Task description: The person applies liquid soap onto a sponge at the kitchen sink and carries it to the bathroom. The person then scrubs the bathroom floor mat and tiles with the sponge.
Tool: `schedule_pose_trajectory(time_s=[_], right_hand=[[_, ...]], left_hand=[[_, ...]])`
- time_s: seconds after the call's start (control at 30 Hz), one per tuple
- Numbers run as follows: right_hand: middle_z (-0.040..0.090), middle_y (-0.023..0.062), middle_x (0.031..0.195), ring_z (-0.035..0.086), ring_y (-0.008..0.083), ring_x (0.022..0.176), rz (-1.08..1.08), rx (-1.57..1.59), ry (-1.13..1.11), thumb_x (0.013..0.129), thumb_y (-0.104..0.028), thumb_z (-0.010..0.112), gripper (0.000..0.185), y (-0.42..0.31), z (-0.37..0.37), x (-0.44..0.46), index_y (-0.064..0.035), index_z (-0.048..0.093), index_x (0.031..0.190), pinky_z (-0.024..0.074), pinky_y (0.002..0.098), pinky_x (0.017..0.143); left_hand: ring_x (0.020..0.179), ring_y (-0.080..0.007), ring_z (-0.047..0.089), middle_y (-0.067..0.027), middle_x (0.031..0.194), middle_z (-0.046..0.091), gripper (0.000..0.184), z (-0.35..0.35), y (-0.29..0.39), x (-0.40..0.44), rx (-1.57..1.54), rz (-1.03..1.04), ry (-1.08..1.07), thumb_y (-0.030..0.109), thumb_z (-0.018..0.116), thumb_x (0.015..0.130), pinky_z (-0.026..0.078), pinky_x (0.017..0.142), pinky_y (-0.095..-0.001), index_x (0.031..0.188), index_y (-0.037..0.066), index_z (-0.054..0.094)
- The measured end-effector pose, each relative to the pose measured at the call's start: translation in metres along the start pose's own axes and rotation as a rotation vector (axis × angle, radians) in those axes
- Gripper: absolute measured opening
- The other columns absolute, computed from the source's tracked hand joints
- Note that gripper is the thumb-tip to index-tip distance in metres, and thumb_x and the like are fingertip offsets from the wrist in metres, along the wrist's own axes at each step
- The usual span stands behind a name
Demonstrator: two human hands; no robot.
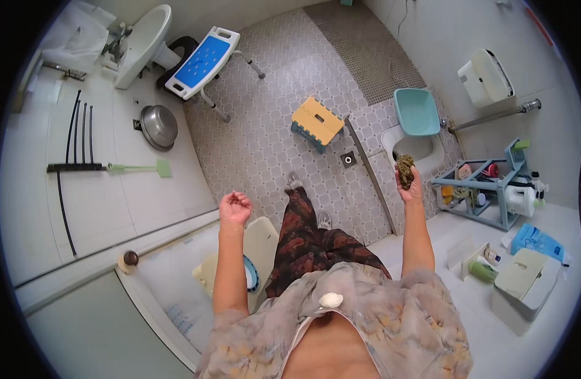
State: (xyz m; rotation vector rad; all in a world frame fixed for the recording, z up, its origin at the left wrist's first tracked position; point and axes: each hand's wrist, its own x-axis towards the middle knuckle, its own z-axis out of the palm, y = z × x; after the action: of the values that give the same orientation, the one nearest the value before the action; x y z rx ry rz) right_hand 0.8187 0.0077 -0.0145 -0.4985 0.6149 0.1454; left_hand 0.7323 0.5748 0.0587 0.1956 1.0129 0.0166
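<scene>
olive-brown clump (404, 170) in the right hand (413, 184), at the near edge of the squat toilet (437, 148) as seen from above. long axis runs away from the body, nearly in line with the forearm; far end points toward the teal basin (418, 114). right arm reaches forward, fingers and thumb closed about the clump's lower part. left arm also forward, left hand (235, 208) palm up, fingers loosely half-curled, holding nothing. patterned tile floor (265, 136), pale walls; yellow-topped stool (317, 120) stands ahead, blue-seated bench (205, 61) farther left.
</scene>
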Motion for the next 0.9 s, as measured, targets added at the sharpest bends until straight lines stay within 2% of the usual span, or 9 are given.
schedule_pose_trajectory(time_s=[0.1, 0.3, 0.37, 0.47, 0.57, 0.63, 0.9], right_hand=[[0.068, 0.0135, 0.115, 0.067, 0.0303, 0.105, -0.036, 0.003, 0.027, 0.087, -0.018, 0.069, 0.037, -0.009, 0.022, 0.029, -0.0025, 0.060, 0.120, 0.0600, 0.0387, 0.085], [0.065, 0.0156, 0.118, 0.065, 0.0307, 0.109, -0.054, -0.071, 0.066, 0.087, -0.017, 0.069, 0.042, -0.027, 0.087, 0.096, -0.0006, 0.057, 0.123, 0.0600, 0.0373, 0.086], [0.066, 0.0150, 0.118, 0.065, 0.0303, 0.108, -0.031, -0.107, 0.152, 0.087, -0.018, 0.069, 0.041, -0.028, 0.104, 0.118, -0.0009, 0.058, 0.123, 0.0596, 0.0367, 0.086], [0.067, 0.0138, 0.116, 0.065, 0.0297, 0.108, 0.007, -0.118, 0.157, 0.087, -0.018, 0.069, 0.039, -0.021, 0.132, 0.157, -0.0012, 0.059, 0.121, 0.0590, 0.0369, 0.087], [0.067, 0.0140, 0.115, 0.065, 0.0296, 0.107, -0.002, -0.115, 0.203, 0.087, -0.018, 0.069, 0.039, -0.011, 0.155, 0.186, -0.0013, 0.059, 0.121, 0.0587, 0.0372, 0.087], [0.067, 0.0136, 0.115, 0.066, 0.0288, 0.107, 0.015, -0.085, 0.160, 0.087, -0.018, 0.068, 0.038, -0.007, 0.166, 0.198, -0.0017, 0.060, 0.120, 0.0583, 0.0370, 0.088], [0.067, 0.0142, 0.115, 0.066, 0.0293, 0.105, -0.035, -0.048, 0.204, 0.087, -0.019, 0.069, 0.039, -0.002, 0.200, 0.222, -0.0021, 0.059, 0.120, 0.0586, 0.0376, 0.085]], left_hand=[[0.066, -0.0167, 0.052, -0.0035, 0.076, 0.057, 0.006, 0.024, 0.026, 0.034, 0.025, 0.020, 0.102, 0.013, 0.053, 0.085, 0.043, 0.058, -0.0309, 0.085, 0.008, 0.055], [0.065, -0.0168, 0.052, -0.0039, 0.076, 0.057, 0.006, 0.079, 0.070, 0.122, -0.013, 0.008, 0.158, 0.013, 0.051, 0.085, 0.043, 0.057, -0.0312, 0.085, 0.008, 0.055], [0.065, -0.0170, 0.052, -0.0039, 0.076, 0.057, 0.006, 0.085, 0.085, 0.133, -0.037, -0.004, 0.207, 0.012, 0.051, 0.085, 0.044, 0.057, -0.0314, 0.085, 0.008, 0.055], [0.065, -0.0164, 0.053, -0.0035, 0.074, 0.056, 0.003, 0.116, 0.115, 0.147, 0.007, 0.002, 0.219, 0.010, 0.052, 0.083, 0.046, 0.059, -0.0306, 0.084, 0.008, 0.054], [0.065, -0.0174, 0.052, -0.0042, 0.076, 0.056, 0.005, 0.142, 0.139, 0.167, 0.078, 0.038, 0.334, 0.012, 0.052, 0.084, 0.046, 0.059, -0.0310, 0.085, 0.008, 0.054], [0.066, -0.0176, 0.052, -0.0044, 0.076, 0.056, 0.004, 0.152, 0.157, 0.186, 0.109, 0.027, 0.322, 0.011, 0.053, 0.084, 0.045, 0.059, -0.0314, 0.085, 0.008, 0.054], [0.067, -0.0182, 0.052, -0.0050, 0.077, 0.057, 0.004, 0.220, 0.149, 0.222, 0.206, -0.034, 0.338, 0.011, 0.055, 0.082, 0.045, 0.059, -0.0327, 0.084, 0.008, 0.055]])
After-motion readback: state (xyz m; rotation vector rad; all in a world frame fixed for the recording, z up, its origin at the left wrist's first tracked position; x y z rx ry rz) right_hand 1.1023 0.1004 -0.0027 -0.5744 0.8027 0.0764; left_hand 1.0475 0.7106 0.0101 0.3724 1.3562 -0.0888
